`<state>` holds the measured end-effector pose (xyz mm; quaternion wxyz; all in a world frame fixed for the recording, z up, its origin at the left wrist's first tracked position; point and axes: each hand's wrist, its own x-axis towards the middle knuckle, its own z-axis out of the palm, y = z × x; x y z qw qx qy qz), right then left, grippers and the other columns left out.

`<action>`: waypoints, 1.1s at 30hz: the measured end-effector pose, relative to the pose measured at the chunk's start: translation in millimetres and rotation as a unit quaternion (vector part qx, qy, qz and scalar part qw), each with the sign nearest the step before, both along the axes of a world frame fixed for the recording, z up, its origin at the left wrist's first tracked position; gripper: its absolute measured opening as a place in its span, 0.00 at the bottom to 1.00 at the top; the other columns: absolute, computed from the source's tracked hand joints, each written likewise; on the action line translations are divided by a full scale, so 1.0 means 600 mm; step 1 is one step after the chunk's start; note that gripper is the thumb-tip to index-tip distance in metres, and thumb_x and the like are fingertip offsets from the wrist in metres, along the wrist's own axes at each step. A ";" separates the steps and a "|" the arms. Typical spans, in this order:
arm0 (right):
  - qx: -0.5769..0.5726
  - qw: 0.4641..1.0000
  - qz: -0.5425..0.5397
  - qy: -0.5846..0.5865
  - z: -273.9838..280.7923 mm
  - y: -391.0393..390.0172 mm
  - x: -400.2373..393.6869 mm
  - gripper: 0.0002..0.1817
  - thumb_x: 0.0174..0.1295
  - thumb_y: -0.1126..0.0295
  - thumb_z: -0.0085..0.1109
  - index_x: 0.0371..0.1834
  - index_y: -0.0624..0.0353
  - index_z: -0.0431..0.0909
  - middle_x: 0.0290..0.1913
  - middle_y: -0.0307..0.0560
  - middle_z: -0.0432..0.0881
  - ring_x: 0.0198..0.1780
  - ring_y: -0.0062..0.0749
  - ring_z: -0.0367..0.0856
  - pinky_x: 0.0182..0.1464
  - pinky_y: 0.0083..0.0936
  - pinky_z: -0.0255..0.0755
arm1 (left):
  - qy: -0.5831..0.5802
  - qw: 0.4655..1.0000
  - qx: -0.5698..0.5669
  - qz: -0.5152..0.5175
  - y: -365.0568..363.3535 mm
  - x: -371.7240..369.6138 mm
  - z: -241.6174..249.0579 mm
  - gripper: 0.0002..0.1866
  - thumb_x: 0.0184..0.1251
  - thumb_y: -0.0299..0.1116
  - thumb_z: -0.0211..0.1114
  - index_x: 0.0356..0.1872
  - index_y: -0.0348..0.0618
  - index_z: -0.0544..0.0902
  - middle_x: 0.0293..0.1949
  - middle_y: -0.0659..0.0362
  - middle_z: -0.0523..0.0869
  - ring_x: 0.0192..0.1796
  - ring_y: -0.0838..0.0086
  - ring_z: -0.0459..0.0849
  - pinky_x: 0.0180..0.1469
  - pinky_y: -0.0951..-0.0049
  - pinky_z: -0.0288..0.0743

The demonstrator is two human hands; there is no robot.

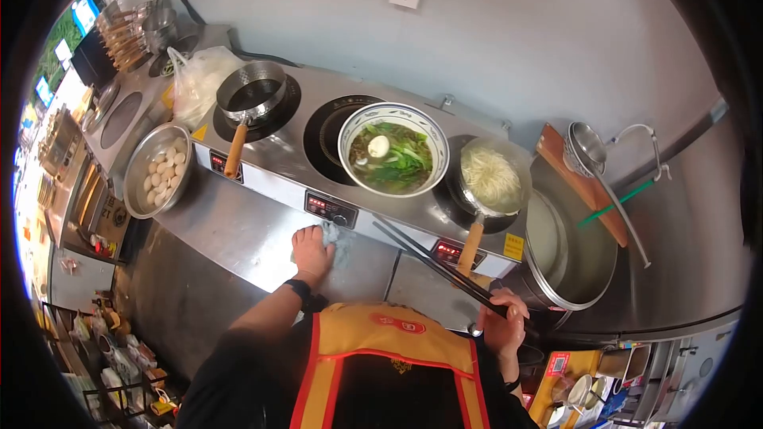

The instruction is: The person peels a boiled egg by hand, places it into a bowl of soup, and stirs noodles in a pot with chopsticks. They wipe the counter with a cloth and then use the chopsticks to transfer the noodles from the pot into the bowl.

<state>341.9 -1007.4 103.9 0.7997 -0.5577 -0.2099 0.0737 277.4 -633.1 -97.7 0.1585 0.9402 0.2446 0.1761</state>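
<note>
My left hand [311, 254] is low on the steel counter front, fingers bent over a crumpled pale blue cloth [341, 248] that sticks out beside the thumb. In my right hand [505, 324] is a pair of long black chopsticks [433, 262], their tips pointing up and left toward the stove front. A large patterned bowl [347, 165] stands on the middle of the stove, holding soup, leafy greens and a peeled egg [378, 146]. To its right, pale noodles [490, 177] fill a wooden-handled pan [471, 244].
A saucepan [253, 89] with dark liquid sits on the left burner. Left of the stove are a steel bowl [135, 191] of eggs and a plastic bag [203, 79]. On the right stand a deep pot [592, 290], a board [552, 147] and a ladle [624, 210].
</note>
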 end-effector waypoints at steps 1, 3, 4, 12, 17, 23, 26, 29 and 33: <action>-0.017 1.000 0.000 -0.018 0.001 -0.008 0.000 0.23 0.66 0.55 0.52 0.39 0.69 0.79 0.36 0.54 0.74 0.23 0.34 0.75 0.22 0.26 0.68 | 0.006 1.000 0.011 -0.001 0.001 -0.001 -0.003 0.24 0.49 0.39 0.66 0.47 0.38 0.76 0.49 0.49 0.77 0.56 0.54 0.72 0.63 0.54 0.61; -0.033 0.999 -0.001 -0.035 0.008 -0.023 0.001 0.22 0.66 0.55 0.51 0.39 0.69 0.79 0.38 0.55 0.74 0.25 0.36 0.77 0.22 0.26 0.69 | -0.001 0.999 0.044 -0.012 0.003 -0.005 -0.007 0.25 0.48 0.40 0.67 0.47 0.37 0.76 0.50 0.50 0.77 0.56 0.54 0.71 0.63 0.54 0.61; -0.055 0.998 -0.004 -0.036 0.014 -0.032 0.002 0.20 0.65 0.58 0.51 0.39 0.69 0.78 0.39 0.56 0.75 0.26 0.38 0.78 0.23 0.27 0.72 | 0.000 0.999 0.046 -0.014 0.004 -0.004 -0.009 0.25 0.48 0.40 0.67 0.47 0.37 0.76 0.50 0.50 0.77 0.56 0.54 0.71 0.63 0.54 0.61; -0.008 0.988 -0.152 0.025 -0.025 -0.098 0.027 0.13 0.63 0.68 0.56 0.45 0.66 0.72 0.34 0.51 0.76 0.30 0.37 0.82 0.26 0.26 0.81 | 0.004 0.998 0.066 0.021 -0.003 0.002 -0.011 0.25 0.48 0.40 0.65 0.47 0.37 0.76 0.49 0.50 0.77 0.55 0.54 0.72 0.63 0.56 0.61; 0.074 0.959 -0.264 0.070 -0.024 -0.141 0.069 0.08 0.66 0.69 0.55 0.44 0.62 0.73 0.35 0.49 0.79 0.31 0.34 0.83 0.26 0.21 0.78 | 0.001 0.997 0.066 0.041 -0.007 0.002 -0.013 0.25 0.49 0.40 0.63 0.47 0.36 0.76 0.48 0.50 0.78 0.54 0.54 0.72 0.60 0.56 0.63; -0.031 0.924 -0.381 -0.003 -0.008 -0.170 0.179 0.09 0.66 0.69 0.57 0.44 0.63 0.76 0.38 0.48 0.79 0.32 0.33 0.83 0.29 0.23 0.81 | -0.011 0.995 0.070 0.073 -0.014 0.007 -0.010 0.24 0.49 0.40 0.62 0.48 0.38 0.76 0.47 0.51 0.78 0.53 0.54 0.72 0.60 0.56 0.64; -0.103 0.928 -0.357 0.004 0.019 -0.149 0.214 0.08 0.64 0.73 0.55 0.40 0.67 0.78 0.37 0.47 0.77 0.31 0.32 0.81 0.30 0.23 0.82 | -0.004 0.994 0.080 0.080 -0.016 0.006 -0.006 0.24 0.49 0.40 0.62 0.48 0.38 0.76 0.47 0.51 0.78 0.53 0.54 0.72 0.60 0.56 0.64; -0.138 0.943 -0.303 -0.004 0.029 -0.132 0.241 0.09 0.62 0.73 0.58 0.41 0.68 0.79 0.39 0.50 0.80 0.32 0.31 0.83 0.31 0.23 0.81 | 0.004 0.994 0.078 0.080 -0.017 0.007 -0.002 0.25 0.50 0.41 0.61 0.48 0.37 0.75 0.48 0.50 0.77 0.52 0.52 0.72 0.59 0.56 0.64; -0.138 0.944 -0.299 0.004 0.011 -0.099 0.282 0.11 0.63 0.72 0.60 0.42 0.69 0.81 0.37 0.52 0.82 0.27 0.33 0.83 0.32 0.24 0.81 | -0.024 0.995 0.073 0.063 -0.013 0.006 -0.003 0.25 0.50 0.41 0.61 0.48 0.36 0.75 0.48 0.48 0.77 0.52 0.52 0.72 0.59 0.55 0.64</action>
